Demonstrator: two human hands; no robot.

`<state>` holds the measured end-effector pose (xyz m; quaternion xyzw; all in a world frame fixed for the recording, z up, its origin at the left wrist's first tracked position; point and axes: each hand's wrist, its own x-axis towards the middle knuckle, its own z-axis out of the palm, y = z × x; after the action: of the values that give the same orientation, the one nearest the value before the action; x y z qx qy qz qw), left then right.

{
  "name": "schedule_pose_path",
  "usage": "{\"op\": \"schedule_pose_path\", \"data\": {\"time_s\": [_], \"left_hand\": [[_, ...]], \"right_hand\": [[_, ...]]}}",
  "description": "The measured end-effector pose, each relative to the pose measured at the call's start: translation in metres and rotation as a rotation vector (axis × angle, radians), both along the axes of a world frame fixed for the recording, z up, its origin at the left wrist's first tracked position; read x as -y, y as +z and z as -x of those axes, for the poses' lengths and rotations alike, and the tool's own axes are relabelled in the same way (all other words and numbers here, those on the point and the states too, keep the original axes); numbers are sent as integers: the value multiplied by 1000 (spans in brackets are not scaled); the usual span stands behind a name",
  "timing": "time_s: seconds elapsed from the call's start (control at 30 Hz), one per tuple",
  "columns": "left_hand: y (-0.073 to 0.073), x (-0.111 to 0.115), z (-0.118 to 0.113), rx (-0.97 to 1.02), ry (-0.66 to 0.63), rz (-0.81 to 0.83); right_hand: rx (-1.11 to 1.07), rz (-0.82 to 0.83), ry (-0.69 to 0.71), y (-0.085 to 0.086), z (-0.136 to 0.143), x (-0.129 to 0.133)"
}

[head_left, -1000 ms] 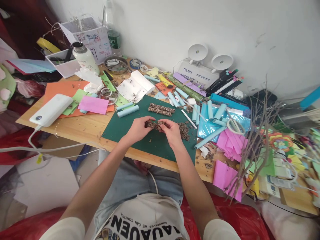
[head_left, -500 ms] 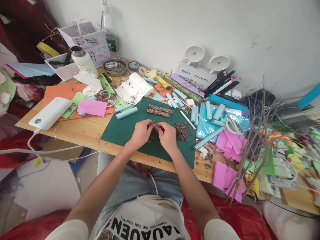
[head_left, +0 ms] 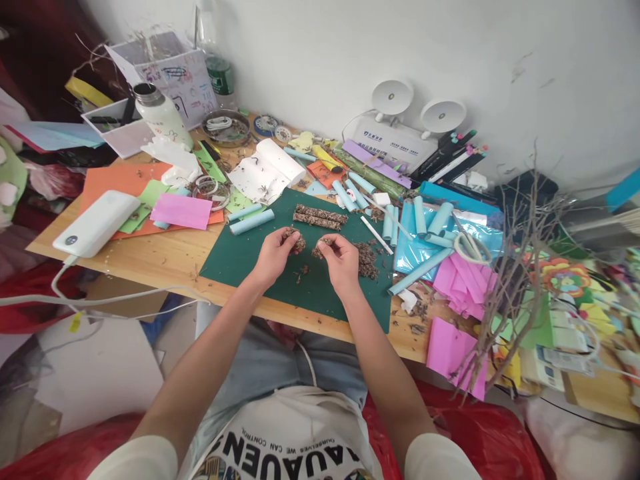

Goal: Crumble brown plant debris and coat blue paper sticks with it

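Note:
Over the dark green cutting mat (head_left: 240, 260), my left hand (head_left: 274, 255) pinches a clump of brown crumbled plant matter (head_left: 299, 243) between thumb and fingers. Facing it, my right hand (head_left: 342, 263) grips another brown clump (head_left: 320, 248); a gap separates the two. Just behind lie two brown, crumb-coated rolls (head_left: 320, 217), side by side on the mat. A loose pile of the brown bits (head_left: 367, 260) sits right beside my right hand, partly hidden by it. A few crumbs (head_left: 301, 272) are scattered below my hands.
Light blue paper tubes (head_left: 253, 222) lie left of the rolls, and several more (head_left: 420, 273) at right near scissors (head_left: 470, 248). Dry twigs (head_left: 520, 287) and pink paper (head_left: 457, 353) crowd the right side. A white power bank (head_left: 97, 223) is at left, a white bottle (head_left: 161, 117) behind it.
My hands were close together at one spot over the mat; now they are apart, each with its own brown clump. The camera view has shifted slightly.

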<state>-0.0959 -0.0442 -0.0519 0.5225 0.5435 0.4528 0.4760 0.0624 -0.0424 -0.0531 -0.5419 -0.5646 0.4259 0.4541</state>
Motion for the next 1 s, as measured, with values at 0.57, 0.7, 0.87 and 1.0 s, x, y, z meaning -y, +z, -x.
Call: {"op": "schedule_pose_path", "data": {"time_s": [0.57,0.7,0.87,1.0], "left_hand": [[25,27,56,-720,-437,-344],[19,36,59,-885,-400,-357],[0,30,33,-881,-329,-359],[-2,25,23,-774,-276,-365]], "right_hand": [[323,-68,317,27,-24,12],[360,-33,216,20,-21,13],[481,-106,200,19,-11,14],[460,-127,178,19,-12,18]]}}
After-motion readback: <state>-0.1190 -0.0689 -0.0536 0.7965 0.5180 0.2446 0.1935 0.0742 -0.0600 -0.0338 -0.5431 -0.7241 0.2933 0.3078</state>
